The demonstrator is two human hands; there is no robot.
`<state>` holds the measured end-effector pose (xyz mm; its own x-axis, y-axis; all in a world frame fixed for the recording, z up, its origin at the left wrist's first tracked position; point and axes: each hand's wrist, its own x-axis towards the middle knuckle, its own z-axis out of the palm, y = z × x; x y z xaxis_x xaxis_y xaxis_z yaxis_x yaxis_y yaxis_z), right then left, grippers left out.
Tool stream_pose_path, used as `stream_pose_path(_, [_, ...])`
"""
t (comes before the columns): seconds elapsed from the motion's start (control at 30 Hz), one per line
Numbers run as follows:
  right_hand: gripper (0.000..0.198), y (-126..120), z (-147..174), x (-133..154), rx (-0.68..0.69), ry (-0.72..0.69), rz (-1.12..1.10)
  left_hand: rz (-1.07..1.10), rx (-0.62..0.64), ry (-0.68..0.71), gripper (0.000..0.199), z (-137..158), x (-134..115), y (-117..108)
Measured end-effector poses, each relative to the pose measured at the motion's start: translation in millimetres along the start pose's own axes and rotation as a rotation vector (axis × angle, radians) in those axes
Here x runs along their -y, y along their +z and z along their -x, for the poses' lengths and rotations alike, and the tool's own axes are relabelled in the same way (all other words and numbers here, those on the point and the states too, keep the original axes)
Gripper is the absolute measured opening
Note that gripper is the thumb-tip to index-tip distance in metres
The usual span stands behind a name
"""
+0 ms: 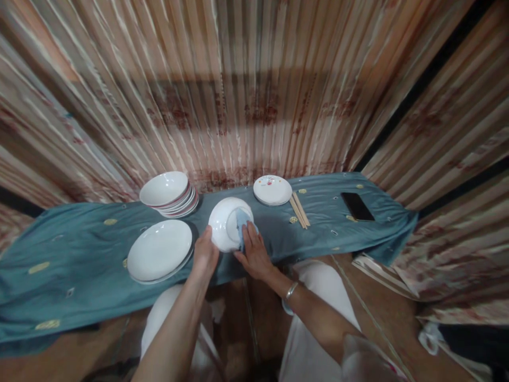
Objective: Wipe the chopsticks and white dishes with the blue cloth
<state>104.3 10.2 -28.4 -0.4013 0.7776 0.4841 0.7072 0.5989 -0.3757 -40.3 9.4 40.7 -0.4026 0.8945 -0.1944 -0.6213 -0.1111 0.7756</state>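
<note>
A white plate is held up over the front of the table, its underside with the round foot ring facing me. My left hand grips its left lower edge, thumb on the near face and the other fingers hidden behind. With my right hand I press a light blue cloth against the right part of the underside. The stacked white bowls and the large white plates stand to the left of my hands.
Small plates with a printed design lie at the back, beside wooden chopsticks. Farther right rests a black phone. A teal patterned cloth covers the narrow table, and a pleated curtain hangs right behind it.
</note>
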Motion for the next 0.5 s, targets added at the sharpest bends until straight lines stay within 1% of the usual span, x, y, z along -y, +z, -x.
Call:
stream_pose_path(0.17, [0.080, 0.3, 16.2, 8.3, 0.059, -0.018, -0.054, 0.018, 0.005, -0.004, 0.023, -0.6, -0.5, 0.5])
stream_pose_path(0.3, [0.082, -2.2, 23.7, 15.6, 0.089, -0.079, -0.075, 0.018, -0.016, -0.004, 0.022, -3.5, 1.0, -0.4])
stream_pose_path(0.4, [0.083, -3.0, 23.2, 19.2, 0.108, -0.125, -0.071, 0.017, -0.028, 0.006, 0.021, -5.1, 2.4, -0.3])
stream_pose_path(0.5, [0.083, -3.4, 16.1, 21.5, 0.100, -0.177, -0.048, 0.005, -0.031, -0.003, 0.023, -5.0, 2.9, 0.7])
